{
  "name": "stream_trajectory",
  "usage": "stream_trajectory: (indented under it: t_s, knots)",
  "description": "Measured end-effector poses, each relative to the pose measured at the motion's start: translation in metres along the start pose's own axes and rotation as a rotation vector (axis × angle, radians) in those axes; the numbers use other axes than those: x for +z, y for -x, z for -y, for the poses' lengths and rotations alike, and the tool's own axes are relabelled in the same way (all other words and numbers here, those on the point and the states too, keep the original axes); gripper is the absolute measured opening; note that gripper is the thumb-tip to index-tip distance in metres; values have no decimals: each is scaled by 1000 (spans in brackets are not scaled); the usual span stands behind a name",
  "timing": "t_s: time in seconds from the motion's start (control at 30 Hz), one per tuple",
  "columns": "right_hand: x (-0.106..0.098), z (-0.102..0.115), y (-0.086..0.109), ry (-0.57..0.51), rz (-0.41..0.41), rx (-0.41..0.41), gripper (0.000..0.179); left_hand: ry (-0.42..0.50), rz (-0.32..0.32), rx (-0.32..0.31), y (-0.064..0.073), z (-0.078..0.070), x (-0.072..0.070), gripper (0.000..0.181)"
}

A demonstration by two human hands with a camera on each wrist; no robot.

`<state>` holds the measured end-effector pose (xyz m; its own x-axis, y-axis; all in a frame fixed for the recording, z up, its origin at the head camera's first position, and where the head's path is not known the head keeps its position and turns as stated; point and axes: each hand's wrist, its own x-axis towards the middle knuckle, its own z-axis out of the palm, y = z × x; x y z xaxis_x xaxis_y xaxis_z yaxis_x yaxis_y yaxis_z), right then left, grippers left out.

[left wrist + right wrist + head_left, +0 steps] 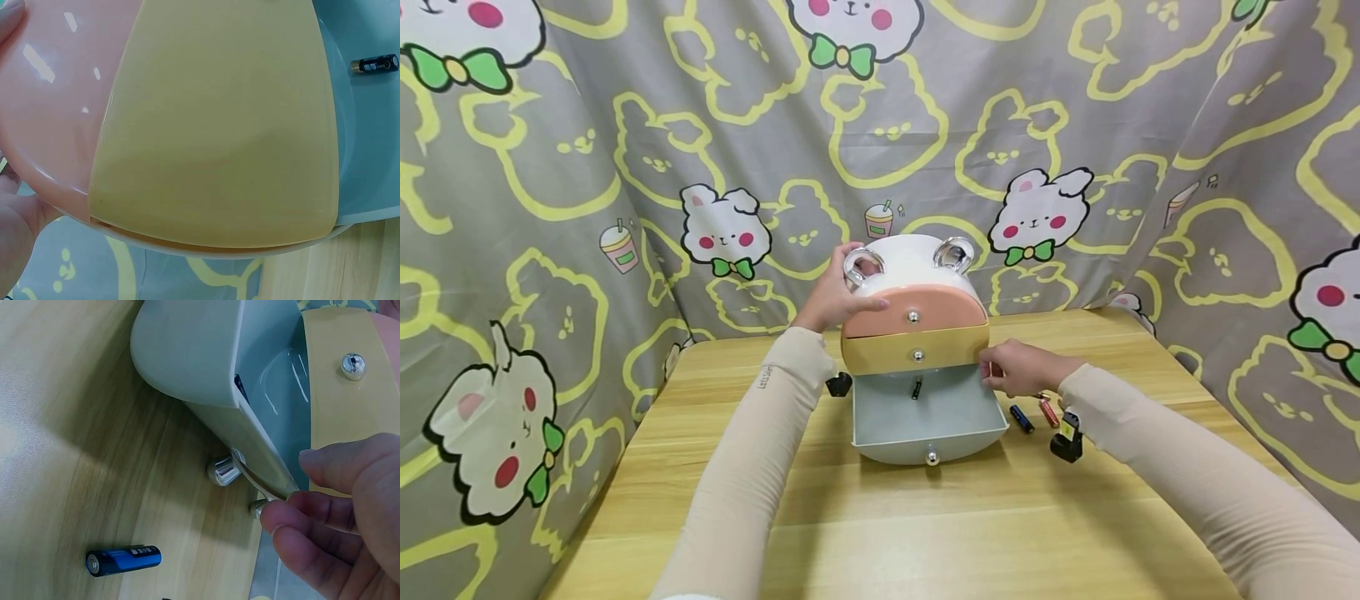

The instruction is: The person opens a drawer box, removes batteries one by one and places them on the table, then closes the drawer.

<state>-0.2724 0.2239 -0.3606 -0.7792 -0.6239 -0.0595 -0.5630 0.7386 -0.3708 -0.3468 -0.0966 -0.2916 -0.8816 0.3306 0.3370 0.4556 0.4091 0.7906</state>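
Observation:
A small storage box [898, 254] with a white top and silver ring ears stands on the table. Its pink drawer [880, 312] and yellow drawer [880, 354] sit above a pulled-out grey-blue drawer [887, 421]. One black battery [917, 388] lies inside that lowest drawer. My left hand [831, 296] grips the box's upper left, thumb on the pink front, fingers behind the ear. Beside the lowest drawer's right wall is my right hand [1022, 368], fingers loosely bent and thumb apart. In the right wrist view, nothing shows between thumb and fingers [312, 540].
Right of the drawer, a blue-and-black battery [1022, 419] and a red battery [1048, 413] lie on the wooden table [962, 533]. Silver feet [223, 470] show under the box. A patterned curtain [887, 108] hangs behind and at both sides.

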Motion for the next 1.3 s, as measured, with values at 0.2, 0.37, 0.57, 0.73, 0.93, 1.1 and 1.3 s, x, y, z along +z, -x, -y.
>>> stream_trajectory:
  t_s: [0.2, 0.37, 0.57, 0.73, 0.93, 1.1, 1.3]
  knots:
    - [-2, 1, 0, 11, -7, 3, 14, 13, -1, 13, -2, 0, 0, 108]
    - [0, 4, -2, 15, 1, -19, 12, 2, -3, -10, 1, 2, -1, 109]
    - [1, 6, -4, 50, -24, -46, 13, 1, 3, -8, 1, 4, 0, 110]
    - [0, 10, -8, 58, -24, -50, 13, 6, 6, -11, 0, 2, 0, 110]
    - [1, 12, -12, 76, -20, -59, 13, 7, 8, -14, 0, 1, 0, 109]
    - [2, 13, -16, 80, -18, -68, 13, 14, 8, -24, 4, -4, -2, 109]
    - [2, 17, -19, 58, -9, -71, 12, 12, 6, -10, 1, 1, 0, 109]
